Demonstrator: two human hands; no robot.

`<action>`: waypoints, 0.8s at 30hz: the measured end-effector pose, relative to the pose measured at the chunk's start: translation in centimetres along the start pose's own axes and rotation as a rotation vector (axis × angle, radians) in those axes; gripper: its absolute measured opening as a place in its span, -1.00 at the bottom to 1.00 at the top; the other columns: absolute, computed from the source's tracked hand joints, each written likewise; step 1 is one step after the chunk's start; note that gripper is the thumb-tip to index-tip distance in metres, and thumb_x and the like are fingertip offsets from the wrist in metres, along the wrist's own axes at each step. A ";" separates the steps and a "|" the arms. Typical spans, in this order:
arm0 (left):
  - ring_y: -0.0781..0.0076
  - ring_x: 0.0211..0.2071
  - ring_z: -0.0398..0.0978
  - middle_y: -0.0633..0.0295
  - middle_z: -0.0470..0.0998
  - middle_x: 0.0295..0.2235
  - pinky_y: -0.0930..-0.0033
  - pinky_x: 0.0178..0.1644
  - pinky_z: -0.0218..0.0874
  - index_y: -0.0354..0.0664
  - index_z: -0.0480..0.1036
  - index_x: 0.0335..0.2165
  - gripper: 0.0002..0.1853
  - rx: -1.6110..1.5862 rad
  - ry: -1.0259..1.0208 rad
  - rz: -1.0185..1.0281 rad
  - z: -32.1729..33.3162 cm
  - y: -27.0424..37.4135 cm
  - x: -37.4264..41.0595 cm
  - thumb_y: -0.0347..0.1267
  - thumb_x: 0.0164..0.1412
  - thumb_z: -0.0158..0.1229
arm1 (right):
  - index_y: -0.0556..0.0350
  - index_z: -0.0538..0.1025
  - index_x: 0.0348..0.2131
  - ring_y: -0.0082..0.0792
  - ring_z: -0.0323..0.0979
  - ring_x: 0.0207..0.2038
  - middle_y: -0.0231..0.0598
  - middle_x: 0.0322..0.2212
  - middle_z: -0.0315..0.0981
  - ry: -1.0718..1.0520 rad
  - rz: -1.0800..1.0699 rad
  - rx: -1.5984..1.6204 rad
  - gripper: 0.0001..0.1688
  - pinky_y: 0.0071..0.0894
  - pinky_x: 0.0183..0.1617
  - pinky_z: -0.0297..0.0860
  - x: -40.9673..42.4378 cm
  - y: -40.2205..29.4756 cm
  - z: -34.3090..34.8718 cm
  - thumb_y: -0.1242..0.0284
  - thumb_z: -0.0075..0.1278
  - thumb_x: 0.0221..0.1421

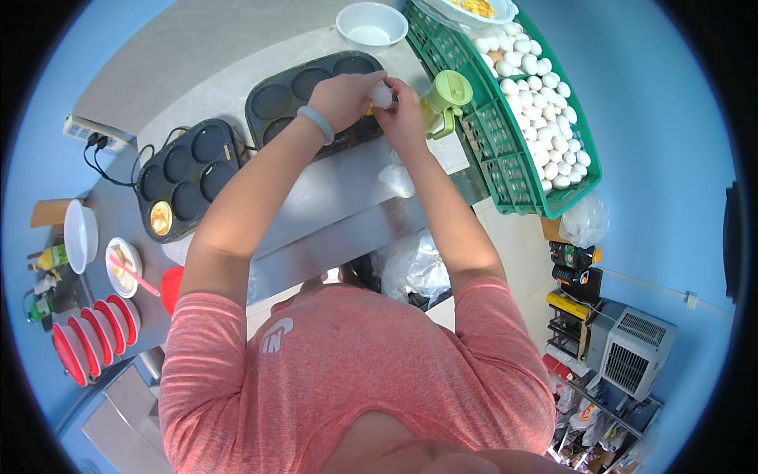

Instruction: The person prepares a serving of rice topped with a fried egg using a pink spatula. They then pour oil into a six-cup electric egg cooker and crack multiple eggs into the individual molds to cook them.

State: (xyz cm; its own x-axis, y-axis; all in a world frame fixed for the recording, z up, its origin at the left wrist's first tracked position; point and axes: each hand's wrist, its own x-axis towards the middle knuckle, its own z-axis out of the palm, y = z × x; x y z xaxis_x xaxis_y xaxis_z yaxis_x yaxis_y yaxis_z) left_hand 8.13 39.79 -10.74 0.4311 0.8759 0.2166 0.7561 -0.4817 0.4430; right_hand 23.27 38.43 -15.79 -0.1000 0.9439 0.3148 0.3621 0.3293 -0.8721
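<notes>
A white egg (380, 95) is held between my left hand (342, 99) and my right hand (401, 114), above the right end of a dark multi-cup egg pan (271, 102). Yellow, probably yolk, shows just under the egg; the crack itself is hidden by fingers. My left wrist wears a pale band. Cups on the far side of this pan look empty, while my left hand and forearm cover part of the near row. A second dark pan (188, 200) sits to the left, with a cooked egg (161, 218) in its near-left cup.
A light green lidded pitcher (450, 92) stands right of my right hand, beside a green plastic crate (503, 172) of eggs. A white bowl (372, 26) lies beyond the pan. At left are a bowl with a pink utensil (135, 276), red-rimmed bowls (98, 338) and plugged-in cables (106, 172).
</notes>
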 end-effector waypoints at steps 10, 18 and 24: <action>0.36 -0.22 0.43 0.14 0.43 -0.15 0.40 -0.13 0.21 -0.18 0.06 0.08 -0.33 -0.748 -0.061 -0.080 -2.0 5.6 -13.2 -0.47 -0.05 0.07 | 0.06 0.10 0.08 -0.23 0.32 -0.10 -0.17 -0.11 0.27 -0.435 0.743 0.873 -0.21 -0.34 -0.09 0.29 -18.7 -0.8 -15.0 0.50 0.07 -0.15; 0.47 -0.09 0.27 0.16 0.29 -0.05 0.48 0.00 0.06 -0.27 0.15 0.01 -0.60 -1.177 0.079 -0.333 2.7 7.5 -16.5 -0.48 0.17 -0.15 | 0.16 0.06 0.11 -0.34 0.27 -0.06 -0.07 -0.06 0.20 -0.281 0.703 0.588 -0.42 -0.40 -0.04 0.24 -20.8 -3.1 -7.1 0.38 -0.19 0.15; 0.37 0.04 0.15 0.12 0.21 0.02 0.42 0.12 -0.09 -0.30 0.12 0.03 -0.59 -1.112 0.286 -0.418 2.7 7.2 -15.0 -0.40 0.21 -0.23 | 0.11 0.19 0.06 -0.38 0.34 -0.18 -0.18 -0.15 0.30 -0.137 0.530 0.590 -0.51 -0.44 -0.14 0.29 -16.1 -7.1 2.7 0.45 -0.18 0.12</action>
State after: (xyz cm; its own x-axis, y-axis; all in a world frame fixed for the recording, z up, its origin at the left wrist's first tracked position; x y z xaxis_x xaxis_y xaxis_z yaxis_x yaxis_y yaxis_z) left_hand 8.44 23.17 -13.20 0.0261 0.9997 0.0008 -0.0827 0.0014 0.9966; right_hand 19.80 21.00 -15.69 -0.1791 0.9607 -0.2123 -0.1523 -0.2402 -0.9587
